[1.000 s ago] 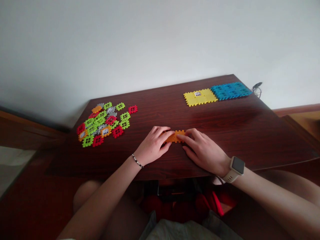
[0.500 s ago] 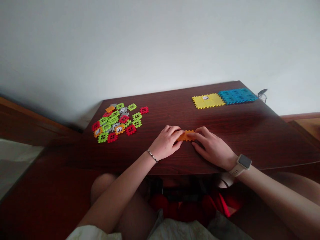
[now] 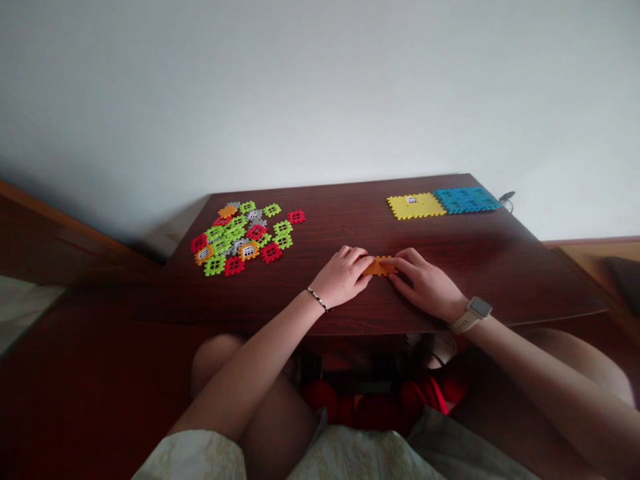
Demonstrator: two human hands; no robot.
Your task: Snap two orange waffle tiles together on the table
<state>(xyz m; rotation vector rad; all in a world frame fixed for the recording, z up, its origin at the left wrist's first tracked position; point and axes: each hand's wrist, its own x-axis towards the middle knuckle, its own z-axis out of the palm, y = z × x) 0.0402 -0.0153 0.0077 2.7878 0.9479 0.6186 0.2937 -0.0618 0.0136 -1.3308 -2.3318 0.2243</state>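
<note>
Orange interlocking plastic tiles (image 3: 380,266) lie flat on the dark wooden table (image 3: 475,267), near its front edge. My left hand (image 3: 344,275) presses on their left end with curled fingers. My right hand (image 3: 426,285), with a watch on the wrist, holds their right end, fingers bent over the tiles. Most of the orange pieces are hidden under my fingers.
A heap of loose green, red, grey and orange tiles (image 3: 240,235) lies at the table's back left. A joined yellow panel (image 3: 415,205) and a blue panel (image 3: 466,199) lie at the back right, beside a dark cable (image 3: 506,197). A white wall stands behind.
The view has tilted and shifted, so everything sits further right and lower. Both hands stay on the orange tiles, which have not visibly changed.
</note>
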